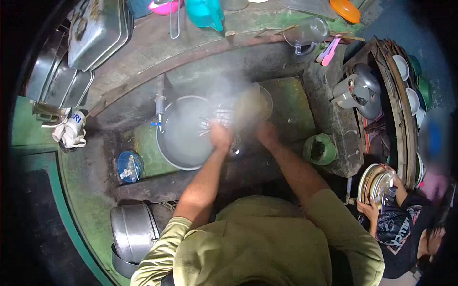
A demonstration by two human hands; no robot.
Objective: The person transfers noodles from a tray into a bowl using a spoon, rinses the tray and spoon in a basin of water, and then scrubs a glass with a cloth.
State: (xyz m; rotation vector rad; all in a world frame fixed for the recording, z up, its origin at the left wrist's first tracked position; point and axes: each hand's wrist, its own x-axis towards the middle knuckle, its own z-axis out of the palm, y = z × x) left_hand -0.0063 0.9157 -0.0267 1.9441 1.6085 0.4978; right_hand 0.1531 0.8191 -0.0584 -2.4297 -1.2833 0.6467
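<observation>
My left hand is closed on a checked cloth, over the right side of a large round metal basin. My right hand is closed at the near edge of a yellowish round vessel, blurred by steam. Whether the cloth lies against the vessel's wall is hard to make out. White steam hangs over both, and the basin holds cloudy liquid. A tap with a blue handle stands at the basin's left.
A blue basket stands left and a green pail right. A lidded metal pot sits lower left. Another person's hands hold stacked plates at right. On the ledge lie a glass pitcher and a teal jug.
</observation>
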